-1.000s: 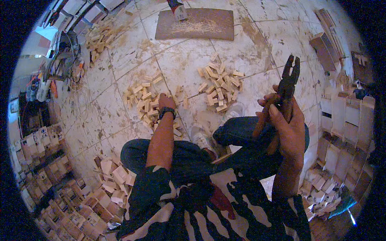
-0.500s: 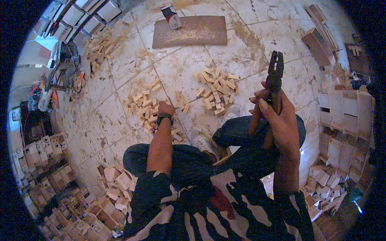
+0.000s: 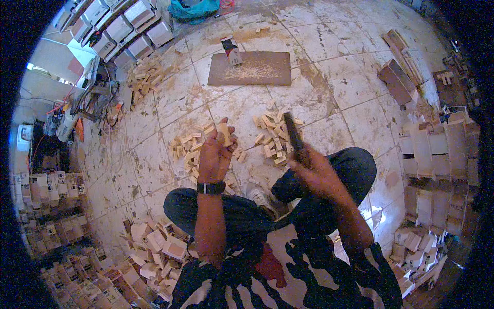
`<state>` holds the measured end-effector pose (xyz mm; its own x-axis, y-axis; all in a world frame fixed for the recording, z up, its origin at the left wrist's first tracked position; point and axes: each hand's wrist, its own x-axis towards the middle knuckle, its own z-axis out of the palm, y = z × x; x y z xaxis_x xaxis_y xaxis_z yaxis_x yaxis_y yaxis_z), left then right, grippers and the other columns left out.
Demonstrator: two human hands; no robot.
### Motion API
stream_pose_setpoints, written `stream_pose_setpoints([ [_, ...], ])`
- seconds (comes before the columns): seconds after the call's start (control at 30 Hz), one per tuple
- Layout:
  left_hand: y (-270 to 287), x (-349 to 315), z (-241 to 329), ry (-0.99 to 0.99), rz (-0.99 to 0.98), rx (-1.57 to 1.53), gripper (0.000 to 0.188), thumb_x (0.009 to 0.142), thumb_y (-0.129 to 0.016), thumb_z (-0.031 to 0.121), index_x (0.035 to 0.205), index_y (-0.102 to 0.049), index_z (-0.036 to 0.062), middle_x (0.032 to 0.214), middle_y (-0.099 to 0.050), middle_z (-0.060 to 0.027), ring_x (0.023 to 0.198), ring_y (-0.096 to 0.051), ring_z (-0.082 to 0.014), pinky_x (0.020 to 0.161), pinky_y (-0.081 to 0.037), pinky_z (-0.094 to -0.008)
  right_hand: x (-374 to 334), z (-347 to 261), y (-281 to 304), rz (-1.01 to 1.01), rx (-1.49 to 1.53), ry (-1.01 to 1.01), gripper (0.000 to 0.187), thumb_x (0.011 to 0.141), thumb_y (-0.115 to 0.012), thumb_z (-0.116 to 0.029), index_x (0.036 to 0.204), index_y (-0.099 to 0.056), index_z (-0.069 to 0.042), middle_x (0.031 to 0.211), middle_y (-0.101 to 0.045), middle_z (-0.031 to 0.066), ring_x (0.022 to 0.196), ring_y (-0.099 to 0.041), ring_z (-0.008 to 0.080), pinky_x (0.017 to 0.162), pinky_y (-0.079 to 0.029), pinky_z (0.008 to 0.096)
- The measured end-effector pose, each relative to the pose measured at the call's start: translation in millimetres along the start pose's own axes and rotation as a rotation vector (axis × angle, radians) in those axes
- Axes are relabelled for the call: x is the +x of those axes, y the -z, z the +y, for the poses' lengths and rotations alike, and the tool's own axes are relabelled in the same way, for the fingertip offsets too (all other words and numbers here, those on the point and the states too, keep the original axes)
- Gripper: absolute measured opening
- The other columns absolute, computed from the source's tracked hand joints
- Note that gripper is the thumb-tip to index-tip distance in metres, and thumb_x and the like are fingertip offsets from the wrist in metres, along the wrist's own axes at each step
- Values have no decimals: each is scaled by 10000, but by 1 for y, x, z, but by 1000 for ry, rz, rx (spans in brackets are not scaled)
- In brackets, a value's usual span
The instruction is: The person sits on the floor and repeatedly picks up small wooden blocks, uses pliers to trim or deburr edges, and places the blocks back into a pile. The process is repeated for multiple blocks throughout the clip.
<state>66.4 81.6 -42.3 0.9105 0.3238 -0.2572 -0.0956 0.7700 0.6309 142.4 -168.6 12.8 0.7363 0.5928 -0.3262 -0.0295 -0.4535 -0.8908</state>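
The person is sitting cross-legged on the tiled floor (image 3: 329, 92), looking down at both hands. The left hand (image 3: 215, 154) is curling its fingers around a small wooden block (image 3: 224, 133), holding it up just above the left pile of wooden blocks (image 3: 191, 149). A dark watch (image 3: 211, 187) is sitting on that wrist. The right hand (image 3: 315, 172) is blurred, but it is gripping the handles of a pair of pliers (image 3: 294, 133), whose dark head is pointing away from the body and lying over the right pile of wooden blocks (image 3: 272, 135); whether the tool's tips are apart or together cannot be told through the blur.

Taking the right pile as the landmark: the left pile is lying just to its left, the two hands are hovering on either side of it toward the person, and a flat brown board (image 3: 251, 68) dusted with sawdust is lying beyond it. A small box (image 3: 231, 50) is standing on the board's far left corner. A third heap of blocks (image 3: 145, 77) is lying well to the far left of the landmark pile, beside stacked white trays (image 3: 128, 26). Folded cardboard boxes (image 3: 437, 149) are standing to its right, and more small boxes (image 3: 159, 247) are heaped near the person's left knee.
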Motion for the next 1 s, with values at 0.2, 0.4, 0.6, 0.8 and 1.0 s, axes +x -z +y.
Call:
stream_pose_setpoints([
  [0.2,-41,-50,2,-88,74,211,456,935,-510,184,1325,-380,-13,1021,-589,-71,802,-561,-121,719,-469,-256,-24,-2,-45,-142,-80,33,519,825,-632,-241,1240,-424,-8,985,-614,180,904,-609,297,796,-473,382],
  [0.4,-48,-65,-6,-192,206,566,482,956,-479,228,1346,-351,-25,1009,-588,-46,810,-542,-84,721,-456,-240,-36,-7,-53,-100,-173,143,505,833,-617,-225,1251,-417,-22,969,-616,172,880,-608,312,774,-473,393],
  [0.6,-56,-71,-6,-222,212,732,483,965,-460,243,1355,-344,-16,1006,-578,-37,831,-526,-77,746,-453,-235,-37,-7,-55,-204,-100,40,492,841,-611,-229,1247,-422,-23,982,-614,187,889,-605,320,784,-470,396],
  [0.8,-59,-72,-6,-225,209,787,481,964,-462,238,1364,-340,0,1009,-575,-34,849,-528,-85,764,-451,-235,-39,-13,-56,-157,-98,88,495,831,-624,-228,1241,-432,-29,964,-615,197,872,-606,324,768,-472,399],
  [1.0,-57,-71,-9,-235,180,723,411,934,-511,168,1284,-391,-11,1031,-577,-63,856,-566,-121,756,-471,-258,-36,-14,-54,-177,-148,36,483,817,-633,-214,1221,-443,-31,927,-610,193,861,-604,333,752,-468,407],
])
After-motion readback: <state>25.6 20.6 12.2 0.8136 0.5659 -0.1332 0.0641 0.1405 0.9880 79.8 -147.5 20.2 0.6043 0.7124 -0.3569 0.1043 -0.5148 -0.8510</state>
